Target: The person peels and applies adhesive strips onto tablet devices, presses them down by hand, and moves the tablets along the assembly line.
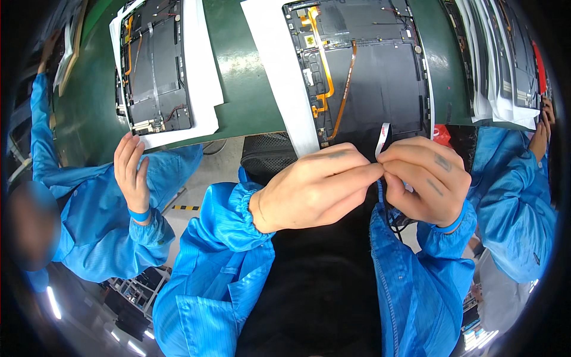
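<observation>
Both hands meet just in front of the table edge, fingertips touching. My left hand (324, 187) is closed in a pinch, its thumb and forefinger at the lower end of a narrow white-and-black strip (382, 138). My right hand (427, 178) pinches the same strip, which curls up between the hands. What lies between the fingertips is mostly hidden. Just beyond is a black device casing (380, 83), open side up, with an orange flex cable (324, 59) and a thin brown cable (345, 89). White paper (276, 65) lies under it.
On the green table (247, 77), another black casing (156, 71) rests on white paper (205, 89) at the left. Several casings with paper sheets (491, 65) stand at the right. A co-worker's hand (132, 172) touches the left paper; another person's hand (540, 134) is by the right stack.
</observation>
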{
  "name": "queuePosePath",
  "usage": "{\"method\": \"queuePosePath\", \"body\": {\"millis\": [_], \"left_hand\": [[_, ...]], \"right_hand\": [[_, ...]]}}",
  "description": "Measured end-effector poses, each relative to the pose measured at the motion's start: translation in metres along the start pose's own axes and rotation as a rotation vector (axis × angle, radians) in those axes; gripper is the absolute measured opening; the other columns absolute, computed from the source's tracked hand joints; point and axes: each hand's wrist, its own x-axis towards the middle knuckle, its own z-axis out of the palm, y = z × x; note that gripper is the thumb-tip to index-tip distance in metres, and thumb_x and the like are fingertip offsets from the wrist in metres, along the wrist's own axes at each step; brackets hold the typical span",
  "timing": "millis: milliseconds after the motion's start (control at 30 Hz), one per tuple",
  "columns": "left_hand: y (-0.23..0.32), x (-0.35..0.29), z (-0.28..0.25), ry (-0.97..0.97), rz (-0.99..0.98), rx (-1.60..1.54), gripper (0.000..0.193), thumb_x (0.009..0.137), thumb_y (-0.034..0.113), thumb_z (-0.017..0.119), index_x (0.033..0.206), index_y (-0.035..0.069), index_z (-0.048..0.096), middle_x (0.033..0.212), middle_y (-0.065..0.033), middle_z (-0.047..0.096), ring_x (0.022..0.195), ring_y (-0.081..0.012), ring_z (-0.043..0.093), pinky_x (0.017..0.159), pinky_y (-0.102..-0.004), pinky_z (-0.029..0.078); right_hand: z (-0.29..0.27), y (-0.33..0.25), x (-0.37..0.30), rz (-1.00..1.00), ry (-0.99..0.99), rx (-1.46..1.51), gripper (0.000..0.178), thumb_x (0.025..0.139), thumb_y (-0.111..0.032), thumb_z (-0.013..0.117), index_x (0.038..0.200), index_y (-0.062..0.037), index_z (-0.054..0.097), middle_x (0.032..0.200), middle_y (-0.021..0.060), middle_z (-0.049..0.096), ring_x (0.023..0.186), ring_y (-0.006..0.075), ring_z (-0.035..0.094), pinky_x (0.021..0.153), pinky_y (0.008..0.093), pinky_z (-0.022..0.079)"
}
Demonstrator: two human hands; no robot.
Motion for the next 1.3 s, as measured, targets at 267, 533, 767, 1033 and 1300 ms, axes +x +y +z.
{"method": "queuePosePath", "body": {"millis": [267, 533, 767, 1033, 1300], "left_hand": [[-0.001, -0.003, -0.003, -0.040, -0.054, -0.017, 0.024, 0.080, -0.012, 0.069, 0.104, -0.013, 0.069, 0.090, -0.0180, 0.068, 0.080, -0.0329, 0.069, 0.071, -0.0399, 0.057], [-0.005, -0.002, -0.002, -0.008, 0.003, -0.017, 0.024, 0.081, -0.011, 0.069, 0.105, -0.012, 0.069, 0.088, -0.0180, 0.068, 0.078, -0.0316, 0.070, 0.070, -0.0395, 0.057], [-0.009, -0.001, -0.006, -0.042, -0.017, -0.085, 0.024, 0.082, -0.011, 0.068, 0.105, -0.012, 0.069, 0.088, -0.0184, 0.068, 0.078, -0.0321, 0.070, 0.070, -0.0396, 0.057], [-0.006, 0.000, -0.007, -0.043, 0.013, -0.095, 0.025, 0.081, -0.013, 0.068, 0.106, -0.014, 0.069, 0.090, -0.0193, 0.069, 0.079, -0.0327, 0.069, 0.070, -0.0400, 0.057], [-0.007, 0.001, -0.003, -0.068, -0.010, -0.123, 0.024, 0.083, -0.012, 0.068, 0.106, -0.014, 0.070, 0.090, -0.0198, 0.069, 0.079, -0.0322, 0.069, 0.069, -0.0396, 0.057]], "right_hand": [[0.005, -0.002, -0.001, 0.059, -0.036, 0.011, 0.024, 0.065, 0.009, 0.075, 0.088, 0.0046, 0.068, 0.091, 0.0150, 0.070, 0.075, 0.0311, 0.072, 0.066, 0.0373, 0.062], [0.005, 0.000, 0.002, 0.040, -0.019, 0.051, 0.024, 0.066, 0.008, 0.075, 0.089, 0.0051, 0.069, 0.091, 0.0154, 0.071, 0.074, 0.0309, 0.072, 0.067, 0.0373, 0.062], [0.005, 0.004, 0.000, 0.080, -0.033, 0.113, 0.022, 0.069, 0.008, 0.076, 0.090, 0.0049, 0.070, 0.091, 0.0157, 0.071, 0.075, 0.0310, 0.072, 0.067, 0.0372, 0.062], [0.000, 0.002, 0.004, 0.053, -0.071, 0.146, 0.025, 0.067, 0.009, 0.078, 0.091, 0.0054, 0.071, 0.092, 0.0159, 0.071, 0.078, 0.0313, 0.073, 0.069, 0.0371, 0.063], [-0.002, 0.010, -0.002, 0.040, -0.074, 0.185, 0.024, 0.067, 0.009, 0.077, 0.090, 0.0062, 0.070, 0.092, 0.0159, 0.071, 0.077, 0.0312, 0.072, 0.070, 0.0373, 0.064]]}}
